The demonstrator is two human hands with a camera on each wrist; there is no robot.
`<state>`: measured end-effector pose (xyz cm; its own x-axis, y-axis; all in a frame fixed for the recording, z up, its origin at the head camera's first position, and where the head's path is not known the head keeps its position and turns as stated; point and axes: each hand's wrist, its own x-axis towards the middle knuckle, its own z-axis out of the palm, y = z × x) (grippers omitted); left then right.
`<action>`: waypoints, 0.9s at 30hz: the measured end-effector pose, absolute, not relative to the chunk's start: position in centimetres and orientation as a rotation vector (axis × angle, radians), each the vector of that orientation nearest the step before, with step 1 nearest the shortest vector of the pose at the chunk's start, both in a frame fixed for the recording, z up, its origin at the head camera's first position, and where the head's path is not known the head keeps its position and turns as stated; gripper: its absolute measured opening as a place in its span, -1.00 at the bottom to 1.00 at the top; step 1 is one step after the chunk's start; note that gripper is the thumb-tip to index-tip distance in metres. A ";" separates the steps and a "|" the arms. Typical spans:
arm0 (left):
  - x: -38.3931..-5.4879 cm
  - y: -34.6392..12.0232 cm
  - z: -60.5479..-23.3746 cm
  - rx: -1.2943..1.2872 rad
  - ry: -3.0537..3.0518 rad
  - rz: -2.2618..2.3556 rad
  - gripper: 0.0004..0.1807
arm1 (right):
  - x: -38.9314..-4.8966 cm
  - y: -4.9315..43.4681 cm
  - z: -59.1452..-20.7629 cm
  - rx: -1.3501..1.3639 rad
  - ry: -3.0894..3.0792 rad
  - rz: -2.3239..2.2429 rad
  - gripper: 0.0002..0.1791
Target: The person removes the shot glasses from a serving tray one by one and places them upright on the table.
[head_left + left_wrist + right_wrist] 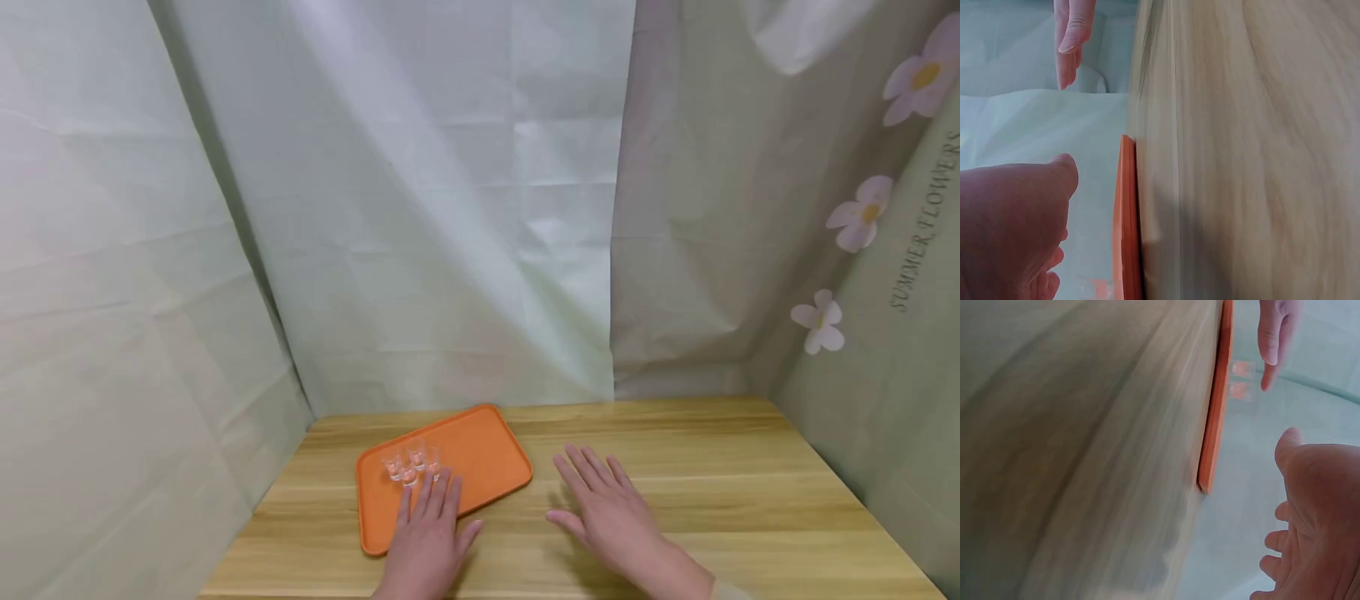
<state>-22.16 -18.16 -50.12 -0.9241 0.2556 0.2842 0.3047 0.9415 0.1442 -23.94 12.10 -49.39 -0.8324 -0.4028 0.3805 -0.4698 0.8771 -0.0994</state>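
Note:
An orange tray (487, 454) lies askew on the left part of the wooden table. Several small clear glasses (417, 457) stand grouped on its left half. My left hand (429, 533), fingers straight and spread, hovers above the tray's near edge, its fingertips overlapping the nearest glasses in the head view. To the right of the tray is my right hand (611, 512), held palm down above the tabletop with fingers extended and thumb out to the side. Both hands are free of objects. In the right wrist view, two glasses (1239, 390) show over the tray's rim (1213, 437).
The wooden table (712, 467) reaches back to a pale hanging cloth (450, 208). More cloth walls enclose the left and right sides, the right one (900, 400) printed with white flowers and lettering.

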 end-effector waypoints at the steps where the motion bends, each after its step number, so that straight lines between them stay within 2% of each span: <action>1: -22.2 -18.4 -50.3 -0.408 -2.833 -0.264 -0.17 | -24.1 11.9 -49.4 0.652 -2.702 0.272 -0.14; 27: -21.9 -22.5 -51.2 -0.248 -2.838 -0.270 -0.19 | -26.5 7.6 -49.7 0.777 -2.740 0.389 -0.13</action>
